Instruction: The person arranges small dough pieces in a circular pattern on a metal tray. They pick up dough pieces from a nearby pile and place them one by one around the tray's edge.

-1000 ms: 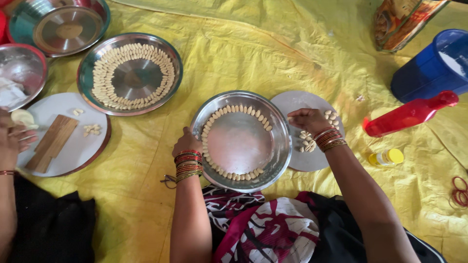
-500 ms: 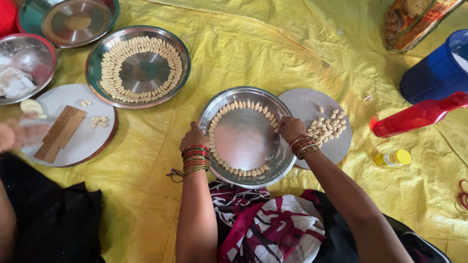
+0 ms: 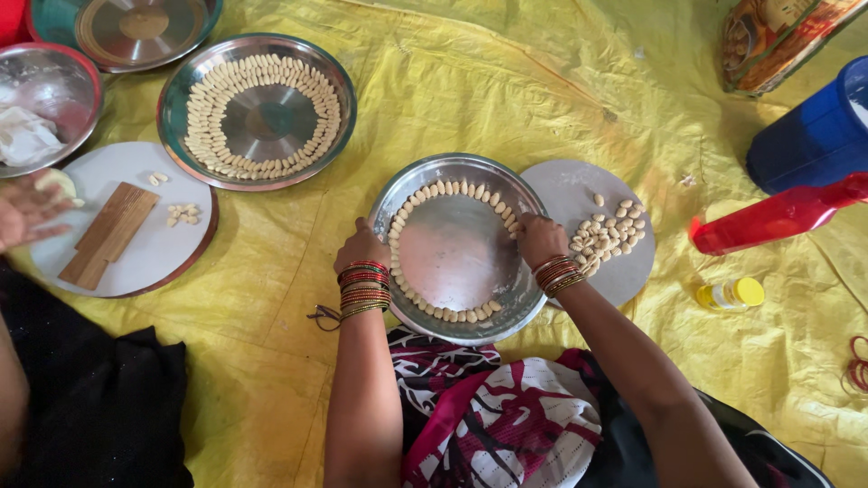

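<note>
Both hands now gripping steel plate

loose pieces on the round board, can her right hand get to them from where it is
Probably yes. The right hand rests on the steel plate's right rim, right beside the round board, and the loose pieces lie in the open with nothing between them.

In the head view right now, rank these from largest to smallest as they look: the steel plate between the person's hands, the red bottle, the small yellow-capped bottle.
1. Steel plate, gripped at its rim by both hands.
2. Red bottle, partly cut off by the frame edge.
3. Yellow-capped bottle, clearly the smallest.
</note>
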